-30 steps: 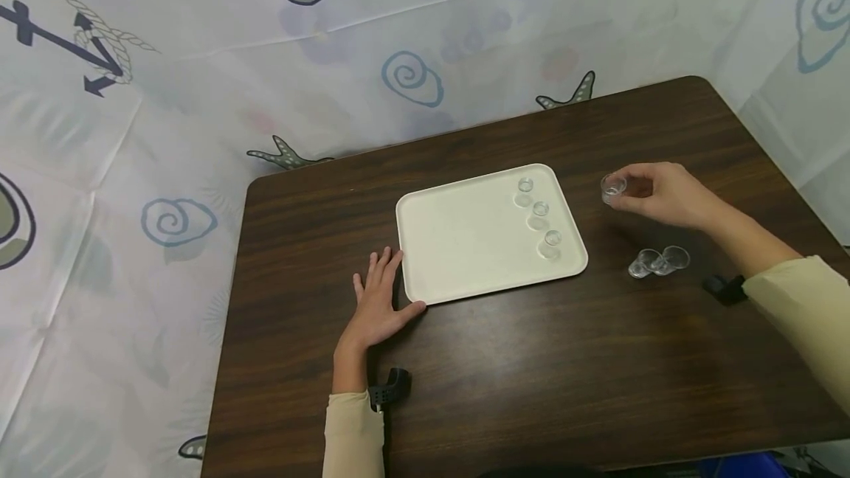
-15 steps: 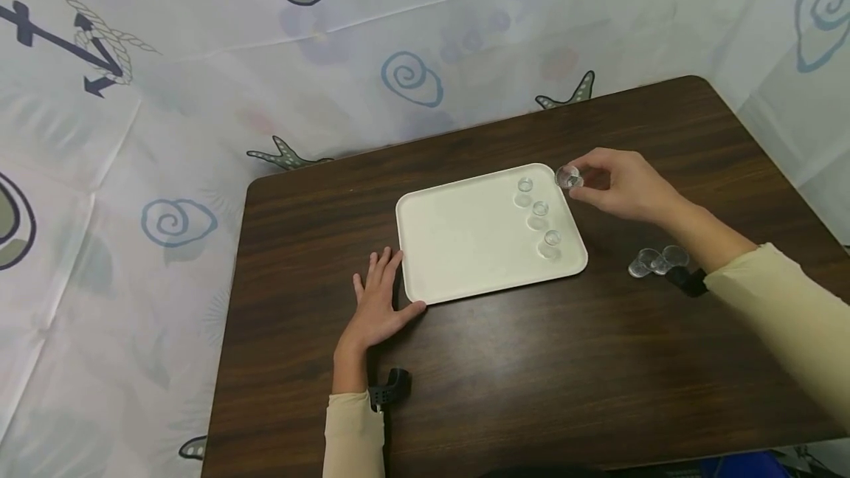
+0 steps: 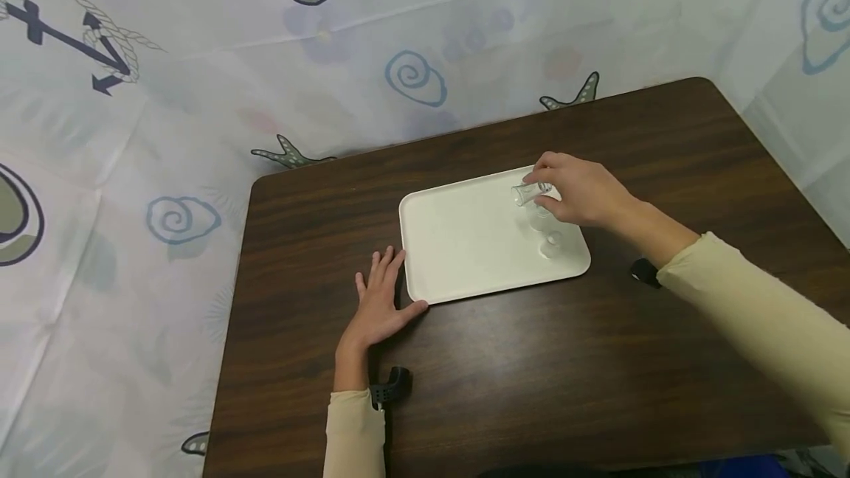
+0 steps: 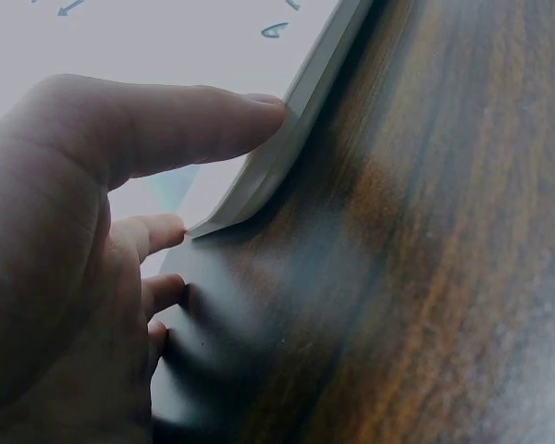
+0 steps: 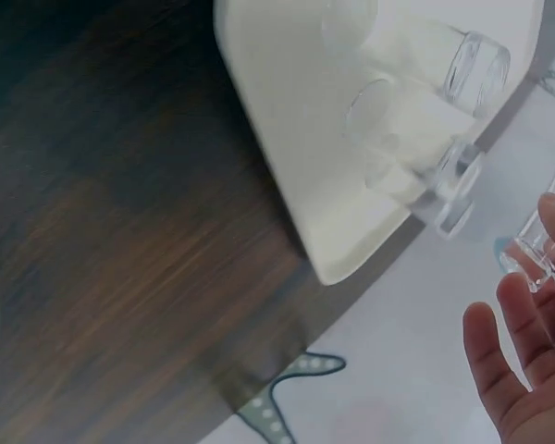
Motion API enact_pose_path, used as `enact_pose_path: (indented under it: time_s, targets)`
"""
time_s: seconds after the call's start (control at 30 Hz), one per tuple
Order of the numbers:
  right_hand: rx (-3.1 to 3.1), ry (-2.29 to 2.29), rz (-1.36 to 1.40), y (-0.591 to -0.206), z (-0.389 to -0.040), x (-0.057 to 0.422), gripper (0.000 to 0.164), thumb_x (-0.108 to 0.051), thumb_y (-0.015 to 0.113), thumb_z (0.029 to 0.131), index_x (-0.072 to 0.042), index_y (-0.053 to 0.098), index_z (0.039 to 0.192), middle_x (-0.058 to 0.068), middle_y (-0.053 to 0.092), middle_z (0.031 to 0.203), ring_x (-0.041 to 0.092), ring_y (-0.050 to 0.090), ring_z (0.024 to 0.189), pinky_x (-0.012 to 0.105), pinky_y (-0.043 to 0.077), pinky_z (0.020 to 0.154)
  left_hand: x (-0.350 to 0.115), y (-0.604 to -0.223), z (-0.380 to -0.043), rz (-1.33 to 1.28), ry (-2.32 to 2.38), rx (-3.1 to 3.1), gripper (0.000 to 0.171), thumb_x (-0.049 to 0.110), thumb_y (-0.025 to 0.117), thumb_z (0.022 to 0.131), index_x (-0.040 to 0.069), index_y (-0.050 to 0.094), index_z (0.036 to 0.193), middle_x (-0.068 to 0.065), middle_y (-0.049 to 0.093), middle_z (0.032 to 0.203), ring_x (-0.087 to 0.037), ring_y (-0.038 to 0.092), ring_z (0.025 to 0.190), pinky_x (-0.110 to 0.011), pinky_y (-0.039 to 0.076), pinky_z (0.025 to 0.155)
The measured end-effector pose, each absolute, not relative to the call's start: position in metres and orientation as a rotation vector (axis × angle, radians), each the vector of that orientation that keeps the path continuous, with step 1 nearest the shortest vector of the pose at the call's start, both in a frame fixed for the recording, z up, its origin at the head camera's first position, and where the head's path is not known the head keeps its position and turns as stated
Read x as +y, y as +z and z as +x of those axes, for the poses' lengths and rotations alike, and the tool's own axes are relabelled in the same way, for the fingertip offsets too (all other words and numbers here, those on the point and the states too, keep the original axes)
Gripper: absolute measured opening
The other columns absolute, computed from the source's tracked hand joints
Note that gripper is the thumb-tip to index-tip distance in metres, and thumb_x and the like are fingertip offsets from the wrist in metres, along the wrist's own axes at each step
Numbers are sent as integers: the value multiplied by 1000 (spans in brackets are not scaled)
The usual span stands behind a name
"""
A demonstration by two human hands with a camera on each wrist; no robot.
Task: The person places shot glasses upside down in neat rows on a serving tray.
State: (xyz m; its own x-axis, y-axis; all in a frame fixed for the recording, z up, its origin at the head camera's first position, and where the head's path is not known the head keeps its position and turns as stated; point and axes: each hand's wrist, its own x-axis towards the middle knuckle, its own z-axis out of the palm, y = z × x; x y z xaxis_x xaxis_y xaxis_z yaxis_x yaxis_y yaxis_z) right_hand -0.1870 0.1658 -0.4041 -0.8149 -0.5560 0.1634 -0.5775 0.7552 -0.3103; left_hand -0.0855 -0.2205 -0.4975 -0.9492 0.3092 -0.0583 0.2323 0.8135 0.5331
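Note:
My right hand (image 3: 584, 190) holds a clear shot glass (image 3: 527, 193) between thumb and fingertips, tilted on its side with its mouth to the left, above the far right part of the white tray (image 3: 458, 242). Shot glasses stand upside down along the tray's right side; the near one (image 3: 550, 245) shows, while the hand partly covers the others. In the right wrist view, their thick bases, such as this glass base (image 5: 481, 76), point away from the tray. My left hand (image 3: 378, 308) has its fingers spread, thumb and index fingertip at the tray's near left corner.
The tray sits on a dark wood-grain table (image 3: 505, 382). Behind it hangs a white sheet (image 3: 345, 72) with sea motifs. Black wrist mounts show beside both sleeves, the left mount (image 3: 393, 387) close over the table.
My right hand has carried the shot glass leftward from beyond the tray to above it, turning it mouth-left. The loose glasses at the right are now hidden by the arm. The left hand stays put.

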Motion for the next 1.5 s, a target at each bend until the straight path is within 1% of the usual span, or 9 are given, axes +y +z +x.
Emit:
enact_pose_path:
  time_s: [0.17,0.3,0.43,0.53,0.67,0.77,0.97,1.17,1.5]
  targets:
    - [-2825,361,1069,-412,-191,153,31,-14,71,83,-10,69,113,6,57,106,21,57,87,35,51,63,-219,-499,-85,438,833,2858,93,48,70,82,17,20,154,-13,12,159,-37,1,146,-70,-5,105]
    - [-2763,283,1151,-413,-194,145,29,-10,73,82,-10,69,110,6,58,102,23,58,91,35,52,66,-220,-499,-85,429,817,2859,92,49,68,83,19,18,154,-11,11,160,-36,0,146,-69,-5,105]
    - [-2714,250,1210,-413,-197,138,25,-4,73,80,-10,69,104,5,60,98,24,58,91,36,52,70,-221,-499,-85,434,810,2854,92,51,67,84,20,17,155,-10,10,160,-35,0,147,-68,-5,106]
    - [-2678,121,1260,-415,-200,132,21,2,69,81,-8,69,99,5,59,95,24,57,87,32,49,67,-221,-498,-85,436,819,2857,93,50,67,83,19,17,154,-11,11,160,-35,0,147,-68,-5,106]
    - [-2644,-126,1319,-415,-203,120,19,9,64,83,-8,68,92,7,56,92,24,51,82,30,42,63,-222,-498,-86,436,814,2858,92,50,67,83,19,18,154,-11,10,160,-35,-1,147,-68,-5,106]
    - [-2648,-232,1343,-414,-204,112,16,6,67,83,-8,67,90,8,54,91,24,48,82,31,40,65,-222,-499,-86,440,804,2858,92,49,67,83,20,17,154,-11,10,160,-35,-1,146,-69,-4,105]
    - [-2624,-355,1386,-423,-208,103,18,4,74,77,-9,68,87,9,54,94,25,47,86,33,44,73,-221,-498,-85,458,844,2868,91,47,69,83,17,20,154,-13,12,159,-38,1,146,-70,-5,105]
    - [-2615,-357,1387,-432,-209,102,16,7,72,77,-8,68,82,10,54,96,26,46,88,36,44,75,-222,-499,-85,459,826,2867,92,50,68,83,18,19,154,-12,12,160,-37,1,146,-69,-4,106]
    - [-2602,-370,1410,-437,-212,98,15,6,71,79,-8,68,82,8,54,96,25,47,91,37,42,79,-221,-498,-85,434,803,2866,92,51,67,83,20,18,154,-10,11,160,-35,0,147,-68,-4,106]
